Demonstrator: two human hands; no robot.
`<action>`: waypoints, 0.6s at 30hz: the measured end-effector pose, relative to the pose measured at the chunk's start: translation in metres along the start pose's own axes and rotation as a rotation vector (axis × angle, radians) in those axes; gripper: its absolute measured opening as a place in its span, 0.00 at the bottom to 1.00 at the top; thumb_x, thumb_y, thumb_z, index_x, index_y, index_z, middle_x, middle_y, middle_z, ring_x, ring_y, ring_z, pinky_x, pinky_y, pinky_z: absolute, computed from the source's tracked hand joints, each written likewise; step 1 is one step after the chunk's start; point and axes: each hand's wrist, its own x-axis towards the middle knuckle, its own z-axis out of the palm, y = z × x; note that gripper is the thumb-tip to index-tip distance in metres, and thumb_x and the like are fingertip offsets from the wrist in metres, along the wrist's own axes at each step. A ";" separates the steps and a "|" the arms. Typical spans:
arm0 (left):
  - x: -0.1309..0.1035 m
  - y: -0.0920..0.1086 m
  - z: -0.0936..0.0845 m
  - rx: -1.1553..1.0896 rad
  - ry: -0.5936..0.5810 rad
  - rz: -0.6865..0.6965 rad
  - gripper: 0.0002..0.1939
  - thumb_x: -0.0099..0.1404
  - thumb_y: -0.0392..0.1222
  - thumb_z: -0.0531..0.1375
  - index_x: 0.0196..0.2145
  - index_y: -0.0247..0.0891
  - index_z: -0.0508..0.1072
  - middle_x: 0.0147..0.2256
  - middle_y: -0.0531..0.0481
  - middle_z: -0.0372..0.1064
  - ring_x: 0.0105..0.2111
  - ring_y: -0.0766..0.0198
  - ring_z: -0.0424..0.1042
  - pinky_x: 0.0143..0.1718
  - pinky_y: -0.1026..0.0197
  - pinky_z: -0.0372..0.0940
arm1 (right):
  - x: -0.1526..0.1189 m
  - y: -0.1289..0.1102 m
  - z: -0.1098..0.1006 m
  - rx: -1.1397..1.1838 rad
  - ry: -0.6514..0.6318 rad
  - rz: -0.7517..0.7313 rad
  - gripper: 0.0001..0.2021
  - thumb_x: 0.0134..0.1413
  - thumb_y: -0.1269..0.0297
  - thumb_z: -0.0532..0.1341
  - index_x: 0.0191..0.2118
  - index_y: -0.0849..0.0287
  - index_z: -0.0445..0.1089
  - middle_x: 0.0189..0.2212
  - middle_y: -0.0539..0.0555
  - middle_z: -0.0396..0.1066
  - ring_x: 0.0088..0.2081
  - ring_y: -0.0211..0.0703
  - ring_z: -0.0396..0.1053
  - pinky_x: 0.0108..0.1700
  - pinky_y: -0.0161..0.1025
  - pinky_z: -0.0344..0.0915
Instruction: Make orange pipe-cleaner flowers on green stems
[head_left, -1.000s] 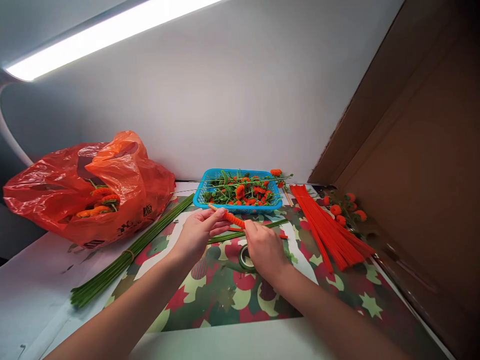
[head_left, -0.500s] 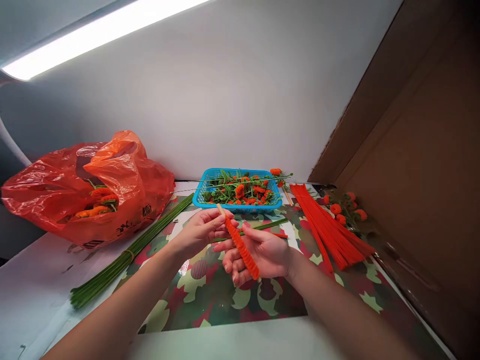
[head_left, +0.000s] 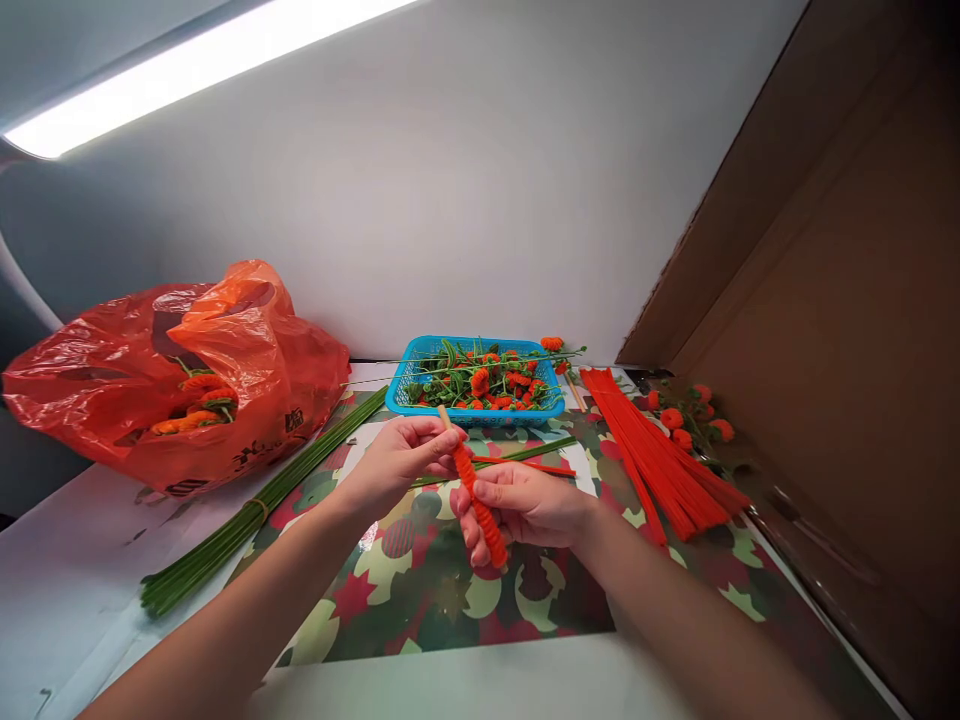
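Observation:
An orange pipe cleaner [head_left: 490, 530] is wound in tight coils round a thin wooden stick [head_left: 445, 415], whose bare upper end sticks out. My left hand [head_left: 401, 458] pinches the stick near the top of the coils. Lower down, my right hand [head_left: 532, 503] has its thumb on the coils and its fingers curled behind them. The stick slants down to the right above the patterned mat [head_left: 420, 600]. Behind my hands, green pipe cleaners [head_left: 529, 450] and an orange one [head_left: 551, 468] lie on the mat, partly hidden.
A blue basket [head_left: 397, 408] at the back holds several orange pipe-cleaner flowers with green stems. Left are a red plastic bag [head_left: 300, 370] with orange pieces and a green pipe-cleaner bundle [head_left: 217, 545]. Right are an orange bundle [head_left: 660, 460], flowers [head_left: 681, 438] and a cardboard wall [head_left: 825, 330].
My right hand has closed from a loose, open palm onto the coils. The lower end of the stick has swung slightly left, and the stick stands a little steeper.

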 end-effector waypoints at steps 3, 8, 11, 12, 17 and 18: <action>-0.002 0.004 0.001 0.063 0.001 0.015 0.14 0.51 0.51 0.68 0.24 0.35 0.76 0.23 0.50 0.73 0.23 0.64 0.72 0.26 0.65 0.69 | -0.001 -0.001 0.006 -0.100 0.096 -0.026 0.20 0.50 0.50 0.65 0.37 0.64 0.67 0.26 0.52 0.74 0.25 0.38 0.75 0.28 0.33 0.68; -0.001 0.005 0.002 0.098 -0.008 0.008 0.14 0.52 0.50 0.68 0.23 0.36 0.76 0.23 0.50 0.74 0.24 0.64 0.73 0.27 0.65 0.69 | 0.001 -0.001 0.015 -0.257 0.252 -0.063 0.22 0.47 0.47 0.65 0.34 0.64 0.67 0.24 0.51 0.73 0.23 0.37 0.73 0.26 0.32 0.67; -0.001 0.001 0.003 0.120 0.009 0.004 0.14 0.53 0.51 0.67 0.25 0.36 0.77 0.23 0.50 0.74 0.24 0.63 0.73 0.28 0.64 0.70 | 0.001 -0.002 0.018 -0.309 0.323 -0.056 0.22 0.46 0.46 0.65 0.33 0.64 0.67 0.23 0.51 0.72 0.22 0.37 0.72 0.25 0.33 0.67; 0.000 0.000 0.003 0.129 0.012 0.005 0.14 0.54 0.51 0.67 0.25 0.35 0.77 0.23 0.49 0.74 0.25 0.63 0.73 0.29 0.64 0.71 | 0.001 -0.002 0.019 -0.319 0.337 -0.056 0.22 0.46 0.46 0.65 0.33 0.64 0.67 0.23 0.50 0.72 0.22 0.37 0.72 0.25 0.33 0.67; 0.002 -0.007 0.001 0.038 0.050 0.035 0.16 0.55 0.53 0.66 0.31 0.36 0.78 0.30 0.46 0.77 0.29 0.61 0.75 0.33 0.63 0.71 | -0.001 -0.007 0.019 -0.258 0.268 -0.083 0.21 0.47 0.47 0.65 0.34 0.64 0.67 0.25 0.51 0.72 0.24 0.37 0.73 0.28 0.34 0.69; 0.002 -0.008 0.001 -0.015 0.035 0.038 0.17 0.55 0.53 0.66 0.34 0.37 0.78 0.32 0.45 0.77 0.32 0.60 0.76 0.35 0.62 0.71 | -0.001 -0.007 0.018 -0.228 0.247 -0.099 0.21 0.48 0.48 0.65 0.33 0.63 0.66 0.25 0.51 0.72 0.24 0.37 0.73 0.29 0.34 0.69</action>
